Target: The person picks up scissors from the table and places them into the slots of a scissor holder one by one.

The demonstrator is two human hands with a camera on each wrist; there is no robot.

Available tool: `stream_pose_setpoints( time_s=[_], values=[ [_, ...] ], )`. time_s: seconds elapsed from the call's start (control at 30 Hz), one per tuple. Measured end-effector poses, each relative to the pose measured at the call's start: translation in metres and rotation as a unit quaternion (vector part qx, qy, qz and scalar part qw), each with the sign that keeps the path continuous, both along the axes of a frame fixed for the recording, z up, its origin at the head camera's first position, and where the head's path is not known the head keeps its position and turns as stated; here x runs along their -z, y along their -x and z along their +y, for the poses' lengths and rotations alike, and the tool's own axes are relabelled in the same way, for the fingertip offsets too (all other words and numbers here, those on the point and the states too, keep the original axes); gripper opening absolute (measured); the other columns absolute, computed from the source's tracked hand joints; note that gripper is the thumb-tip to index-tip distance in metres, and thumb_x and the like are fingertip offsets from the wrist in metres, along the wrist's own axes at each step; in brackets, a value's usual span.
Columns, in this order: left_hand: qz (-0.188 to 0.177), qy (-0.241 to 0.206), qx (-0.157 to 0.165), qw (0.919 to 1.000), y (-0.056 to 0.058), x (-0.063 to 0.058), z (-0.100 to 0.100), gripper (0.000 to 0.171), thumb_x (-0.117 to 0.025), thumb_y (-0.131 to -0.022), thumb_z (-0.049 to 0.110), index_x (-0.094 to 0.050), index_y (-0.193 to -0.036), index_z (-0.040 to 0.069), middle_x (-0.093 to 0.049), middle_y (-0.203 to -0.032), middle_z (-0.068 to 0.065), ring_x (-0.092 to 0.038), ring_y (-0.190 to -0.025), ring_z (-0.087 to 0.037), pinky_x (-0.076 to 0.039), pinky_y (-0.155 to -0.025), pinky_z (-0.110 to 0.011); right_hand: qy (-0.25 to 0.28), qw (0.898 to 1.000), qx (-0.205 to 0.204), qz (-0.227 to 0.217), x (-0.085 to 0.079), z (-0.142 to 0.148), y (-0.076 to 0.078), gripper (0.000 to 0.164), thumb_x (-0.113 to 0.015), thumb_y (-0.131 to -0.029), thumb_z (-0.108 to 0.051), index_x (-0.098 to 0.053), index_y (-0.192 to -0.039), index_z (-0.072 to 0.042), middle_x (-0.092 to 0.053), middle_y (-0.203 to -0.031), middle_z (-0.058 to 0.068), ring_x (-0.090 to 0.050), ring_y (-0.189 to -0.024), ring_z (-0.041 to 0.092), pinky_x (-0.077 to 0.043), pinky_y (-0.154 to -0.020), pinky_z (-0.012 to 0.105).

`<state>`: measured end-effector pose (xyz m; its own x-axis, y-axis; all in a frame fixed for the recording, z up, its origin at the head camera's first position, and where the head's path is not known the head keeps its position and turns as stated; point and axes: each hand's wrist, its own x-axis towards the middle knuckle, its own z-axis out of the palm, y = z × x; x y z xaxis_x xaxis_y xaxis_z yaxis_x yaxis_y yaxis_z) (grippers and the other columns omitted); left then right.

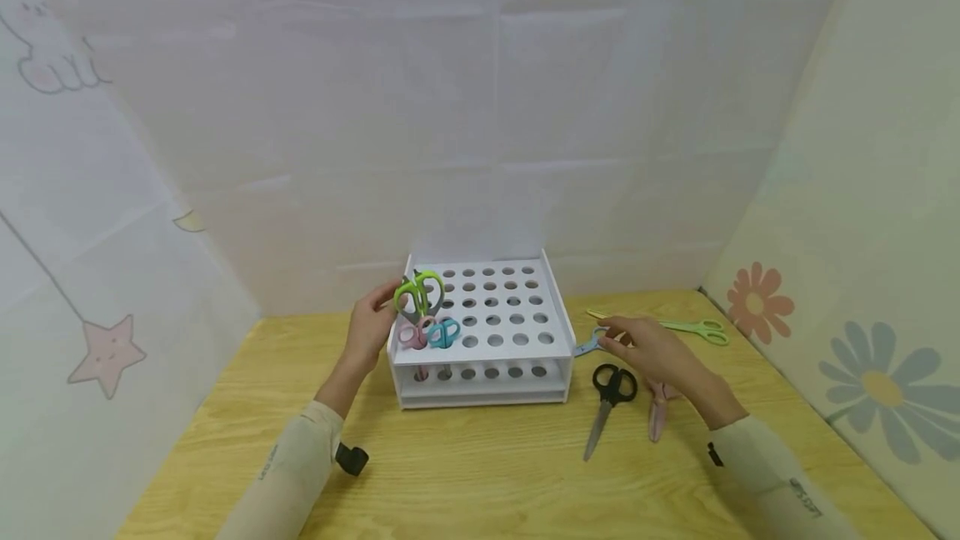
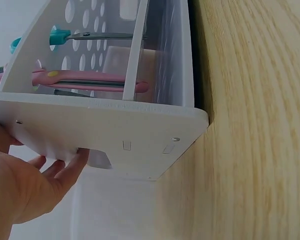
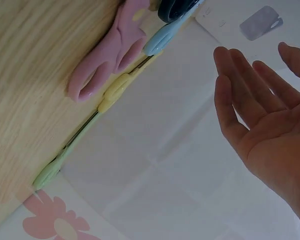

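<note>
My left hand [image 1: 370, 325] is at the left side of a white rack [image 1: 561, 350], its fingertips on the side panel near a cutout in the left wrist view. Green-and-grey scissors [image 1: 418, 283] stand in the rack close by those fingers. Pink scissors [image 2: 90, 79] and teal scissors [image 2: 60, 36] stand in its front row, blades down through the holes. My right hand [image 1: 651, 348] hovers over the table right of the rack, fingers loosely bent and holding nothing. Light blue scissors [image 1: 589, 343] lie by its fingertips, partly hidden in the head view.
Black-handled scissors [image 1: 614, 386] lie in front of my right hand, beside pink scissors [image 3: 110, 55]. Farther back are light green scissors [image 1: 705, 329] and yellow scissors [image 3: 115, 92]. A pale wall sheet [image 1: 495, 107] rises behind the wooden table [image 1: 465, 473].
</note>
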<state>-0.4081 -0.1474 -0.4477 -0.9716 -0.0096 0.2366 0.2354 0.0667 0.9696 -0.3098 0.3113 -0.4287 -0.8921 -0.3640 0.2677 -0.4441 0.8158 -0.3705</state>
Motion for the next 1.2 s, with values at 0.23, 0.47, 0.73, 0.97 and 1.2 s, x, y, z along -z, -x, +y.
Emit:
stream_pose_setpoints(
  time_s=[0.23, 0.47, 0.73, 0.97, 1.2],
  values=[
    [0.025, 0.017, -0.016, 0.9994, -0.004, 0.001, -0.005, 0.04, -0.069, -0.098, 0.013, -0.064, -0.137, 0.005, -0.06, -0.139, -0.015, -0.06, -0.122, -0.034, -0.049, -0.099, -0.045, -0.037, 0.995, 0.045, -0.084, 0.006, 0.001, 0.0, 0.044, -0.067, -0.1, -0.029, -0.061, -0.133, 0.0, -0.07, -0.099, 0.009, -0.067, -0.089, 0.027, -0.054, -0.079, 0.052],
    [0.043, 0.015, -0.012, 0.9989, -0.002, 0.007, -0.005, 0.041, -0.07, -0.097, 0.013, -0.062, -0.136, 0.003, -0.06, -0.137, -0.018, -0.059, -0.123, -0.037, -0.047, -0.102, -0.047, -0.056, 0.985, 0.072, -0.147, 0.021, -0.003, -0.003, 0.02, -0.072, -0.096, -0.022, -0.072, -0.085, -0.006, -0.065, -0.076, 0.002, -0.057, -0.065, 0.016, -0.049, -0.059, 0.037],
    [0.062, 0.019, -0.006, 0.9979, 0.002, 0.01, 0.001, 0.039, -0.069, -0.097, 0.011, -0.062, -0.134, 0.003, -0.061, -0.134, -0.019, -0.059, -0.121, -0.039, -0.046, -0.101, -0.049, -0.08, 0.973, 0.158, -0.151, 0.033, -0.011, -0.007, 0.038, -0.072, -0.096, -0.03, -0.067, -0.064, -0.01, -0.062, -0.059, 0.001, -0.047, -0.05, 0.013, -0.037, -0.046, 0.029],
    [0.059, 0.025, -0.002, 0.9979, 0.004, 0.006, 0.001, 0.04, -0.068, -0.098, 0.012, -0.061, -0.136, 0.002, -0.06, -0.136, -0.018, -0.058, -0.122, -0.039, -0.046, -0.102, -0.049, -0.079, 0.964, 0.212, -0.14, 0.036, -0.019, -0.008, 0.047, -0.076, -0.092, -0.037, -0.054, -0.059, -0.012, -0.041, -0.051, -0.005, -0.034, -0.047, 0.01, -0.028, -0.044, 0.025],
    [0.058, 0.03, -0.002, 0.9979, 0.005, 0.003, 0.0, 0.04, -0.068, -0.098, 0.016, -0.061, -0.136, 0.005, -0.06, -0.135, -0.016, -0.059, -0.12, -0.036, -0.046, -0.101, -0.048, -0.072, 0.96, 0.236, -0.134, 0.039, -0.025, -0.008, 0.048, -0.077, -0.091, -0.035, -0.047, -0.061, -0.013, -0.033, -0.054, -0.004, -0.031, -0.048, 0.011, -0.026, -0.044, 0.026]
  ],
)
